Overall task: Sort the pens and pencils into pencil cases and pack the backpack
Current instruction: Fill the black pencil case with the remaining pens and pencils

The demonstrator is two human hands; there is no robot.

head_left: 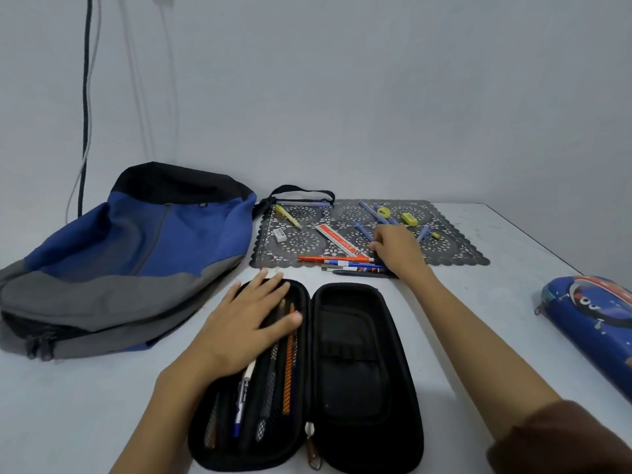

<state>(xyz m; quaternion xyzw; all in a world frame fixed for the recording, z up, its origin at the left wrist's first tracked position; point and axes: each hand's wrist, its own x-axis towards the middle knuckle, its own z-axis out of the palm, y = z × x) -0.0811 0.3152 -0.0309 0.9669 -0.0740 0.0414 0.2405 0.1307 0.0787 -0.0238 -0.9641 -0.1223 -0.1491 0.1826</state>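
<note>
A black pencil case point(355, 354) lies open in front of me. Several pens and pencils point(270, 381) sit under the mesh of its left half. My left hand point(246, 323) rests flat on that half, fingers spread. My right hand point(398, 249) reaches onto the black lace mat point(455, 251), and its fingertips pinch the near end of a blue pen point(363, 231) lying there. An orange pen point(328, 258) and several more pens point(355, 266) lie at the mat's front edge. A blue and grey backpack point(130, 265) lies on its side at the left.
A blue printed pencil case point(591, 323) lies shut at the right table edge. On the mat are a red-and-white ruler point(338, 244), a yellow pen point(287, 216), a white eraser point(279, 235), yellow erasers point(409, 218) and more blue pens point(376, 213). Cables hang down the wall at left.
</note>
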